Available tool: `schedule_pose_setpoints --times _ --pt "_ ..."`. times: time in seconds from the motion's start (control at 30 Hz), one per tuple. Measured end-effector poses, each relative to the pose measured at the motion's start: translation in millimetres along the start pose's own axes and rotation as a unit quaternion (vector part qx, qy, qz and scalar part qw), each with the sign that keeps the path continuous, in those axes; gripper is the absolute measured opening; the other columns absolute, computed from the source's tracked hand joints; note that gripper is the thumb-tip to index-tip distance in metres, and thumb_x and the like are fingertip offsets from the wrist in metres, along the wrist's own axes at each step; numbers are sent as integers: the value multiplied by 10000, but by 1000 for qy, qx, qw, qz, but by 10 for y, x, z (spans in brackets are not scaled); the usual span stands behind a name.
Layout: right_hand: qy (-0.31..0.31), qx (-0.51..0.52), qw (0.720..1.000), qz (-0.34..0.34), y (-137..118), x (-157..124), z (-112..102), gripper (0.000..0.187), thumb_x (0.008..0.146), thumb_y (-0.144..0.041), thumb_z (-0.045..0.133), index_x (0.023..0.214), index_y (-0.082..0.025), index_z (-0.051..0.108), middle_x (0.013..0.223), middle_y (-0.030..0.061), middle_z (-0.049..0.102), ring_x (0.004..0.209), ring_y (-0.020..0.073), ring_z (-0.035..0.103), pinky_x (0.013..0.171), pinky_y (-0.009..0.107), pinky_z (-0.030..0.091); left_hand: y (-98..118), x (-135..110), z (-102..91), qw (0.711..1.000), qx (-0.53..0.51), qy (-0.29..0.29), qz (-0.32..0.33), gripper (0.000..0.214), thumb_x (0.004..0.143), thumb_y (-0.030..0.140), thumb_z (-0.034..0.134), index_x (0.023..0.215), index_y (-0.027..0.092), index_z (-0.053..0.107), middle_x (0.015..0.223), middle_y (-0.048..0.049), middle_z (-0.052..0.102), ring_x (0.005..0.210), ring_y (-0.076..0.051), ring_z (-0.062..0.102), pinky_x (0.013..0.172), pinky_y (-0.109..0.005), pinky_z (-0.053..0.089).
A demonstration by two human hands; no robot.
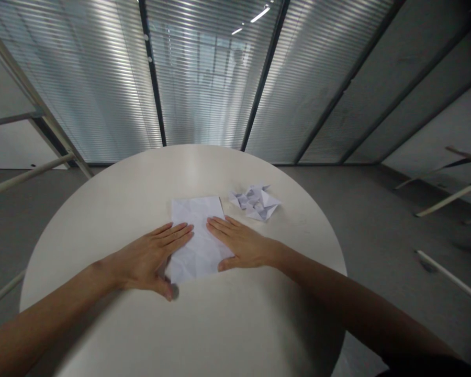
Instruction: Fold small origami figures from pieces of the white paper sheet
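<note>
— Where to look first?
— At the creased white paper sheet (200, 256), lying flat near the middle of the round tabletop (141, 178), well in from the left and right edges.
— And the fingers (175, 234)?
— Stretched out flat, grasping nothing. Left hand (143, 262) across the sheet's left edge, right hand (247, 243) across its right edge, with bare paper between.
— Any likely trouble?
— Skidding, perhaps. With no grip on the paper, only downward contact against a smooth-looking tabletop; liable to slide or skew under a one-sided push.
— Tearing too?
— Possible along the creases, if spread apart too hard. Prone also to ripple or take a stray fold under uneven pressing.
— And near the left corner closest to the tabletop's near edge?
— Barely covered there, with the left thumb (163, 287) angled out to the side; perhaps free to lift.
— Beyond that?
— Watch the folded paper piece (259, 201), just past the right hand, toward the tabletop's far right edge. Easy to knock or crush with a careless sideways sweep.
</note>
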State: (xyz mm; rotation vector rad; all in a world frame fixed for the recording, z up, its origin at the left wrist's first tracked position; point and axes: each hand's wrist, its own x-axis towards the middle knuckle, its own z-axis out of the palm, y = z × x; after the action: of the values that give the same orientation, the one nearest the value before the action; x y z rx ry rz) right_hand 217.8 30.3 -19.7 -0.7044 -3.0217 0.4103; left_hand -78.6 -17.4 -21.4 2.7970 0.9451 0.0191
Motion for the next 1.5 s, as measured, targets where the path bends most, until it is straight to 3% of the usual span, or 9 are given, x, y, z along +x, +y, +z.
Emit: schedule_pose_setpoints --times 0.13,0.3,0.57,0.73,0.87,1.07,1.27,1.37,1.5 --pt "-9 21 1000 12 80 -222 -52 1072 723 -725 523 1484 -109 86 1539 159 102 1423 272 100 1156 437 16 -6 -20 -28 1000 4 18 -5 1040 722 719 521 1488 207 41 1536 -104 159 1403 -268 201 1158 -445 154" --pt "-6 41 999 5 97 -252 -33 1140 642 -704 630 1483 -127 121 1530 160 166 1409 289 167 1152 452 14 -76 26 45 994 0 100 -31 594 911 373 437 1454 213 254 1432 -86 423 1294 -211 430 1096 -392 337" --pt "140 75 983 90 -8 -102 12 633 795 -482 621 1330 -191 450 1253 110 596 1144 252 537 1007 428 343 -60 60 52 963 -117 202 -138 323 927 381 413 1034 209 664 998 -36 714 832 -170 677 768 -275 536" --pt "217 166 937 218 -103 73 -1 302 883 -354 507 1096 -154 582 817 62 686 733 205 632 675 324 473 -36 99 58 911 -237 253 -225 355 892 437 460 1084 179 612 779 -16 696 702 -165 656 624 -249 508" --pt "278 207 899 268 -119 204 43 587 856 -285 519 1386 -152 303 708 6 645 636 191 602 626 323 473 -66 190 77 884 -229 289 -287 656 839 449 529 1399 179 317 710 -1 643 577 -152 599 579 -285 485" --pt "313 106 886 325 -92 355 108 796 788 -290 575 1450 -177 147 1135 130 590 986 265 576 852 420 461 -143 255 87 921 -47 268 -280 756 818 459 553 1454 224 219 1249 -151 534 1104 -318 507 907 -511 423" --pt "330 -4 878 345 -117 454 16 776 798 -334 589 1442 -149 197 1319 177 431 1209 341 403 998 507 352 -177 241 127 947 36 184 -261 509 882 551 412 1333 324 477 1539 -42 201 1397 -397 102 1075 -627 164" --pt "316 -61 906 273 -99 512 -42 693 859 -333 534 1448 -166 209 1430 162 333 1290 333 317 1050 511 289 -179 251 112 951 44 172 -253 487 886 578 383 1288 346 527 1552 -10 156 1404 -403 27 1068 -662 107" --pt "190 -99 971 101 1 650 21 571 926 -443 409 1414 -161 319 1507 118 263 1383 283 211 1116 462 212 -228 293 80 961 34 171 -214 430 926 522 333 1188 335 616 1511 -12 287 1408 -340 143 1090 -604 171"
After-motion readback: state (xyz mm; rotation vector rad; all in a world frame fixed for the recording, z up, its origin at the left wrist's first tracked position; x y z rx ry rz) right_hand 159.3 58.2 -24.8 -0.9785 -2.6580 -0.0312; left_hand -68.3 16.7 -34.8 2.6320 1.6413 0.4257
